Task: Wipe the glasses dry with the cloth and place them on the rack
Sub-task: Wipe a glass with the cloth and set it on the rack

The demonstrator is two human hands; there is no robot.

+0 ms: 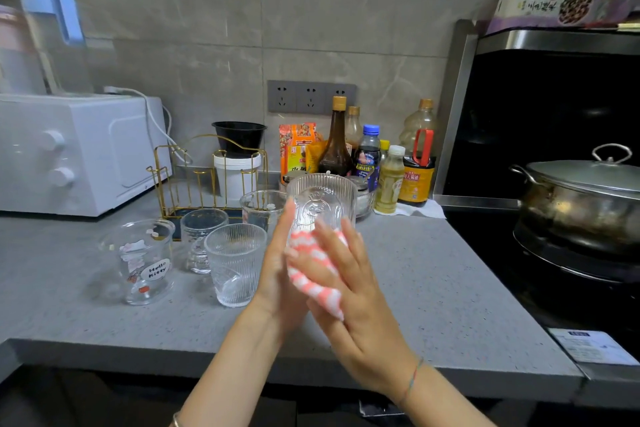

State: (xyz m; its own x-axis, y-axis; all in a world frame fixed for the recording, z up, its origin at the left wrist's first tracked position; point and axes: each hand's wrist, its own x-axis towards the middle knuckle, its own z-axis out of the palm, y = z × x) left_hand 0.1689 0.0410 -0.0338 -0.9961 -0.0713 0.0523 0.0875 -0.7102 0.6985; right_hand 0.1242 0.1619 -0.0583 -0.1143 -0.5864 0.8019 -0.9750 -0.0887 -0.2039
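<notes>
You hold the ribbed glass (322,198) upright above the counter (433,288), mouth toward twelve o'clock. Your left hand (277,274) lies flat against its nine o'clock side, fingers straight. Your right hand (360,298) presses the striped cloth (313,263) against its lower wall at four o'clock, fingers spread and nearly straight. The gold rack (207,177) stands at ten o'clock, beyond four waiting glasses (235,263). Your left hand is nearer, so it probably makes the placing, lifting over those glasses.
</notes>
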